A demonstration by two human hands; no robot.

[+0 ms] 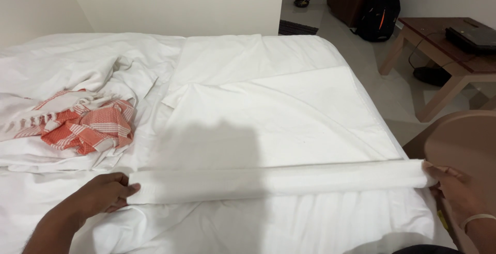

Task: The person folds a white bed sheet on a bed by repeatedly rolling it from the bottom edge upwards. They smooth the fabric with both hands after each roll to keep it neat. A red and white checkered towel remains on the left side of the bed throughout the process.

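— Right, what am I looking at from my end?

— I see a bed (62,218) with a white sheet (289,114) spread over it, and its near edge wound into a long roll (274,180) lying across the mattress, left to right.

— And the hands?

— My left hand (103,194) sits at the roll's left end, fingers curled against it, thumb side touching the cloth; it looks like a light pinch, though the roll hides the fingertips. My right hand (460,192) is at the far right end, by the mattress edge, fingers closed on the roll's tip.

— Why one at each end?

— I judge it keeps the roll straight and even along its whole length; held nearer the middle, the ends would likely sag or loosen.

— Anything else about?

— An orange and white checked cloth (88,125) lies crumpled to the left on a rumpled duvet (57,68), well apart from the roll. Past the bed's right side stand a wooden table (465,63) and a black backpack (380,15) on the floor.
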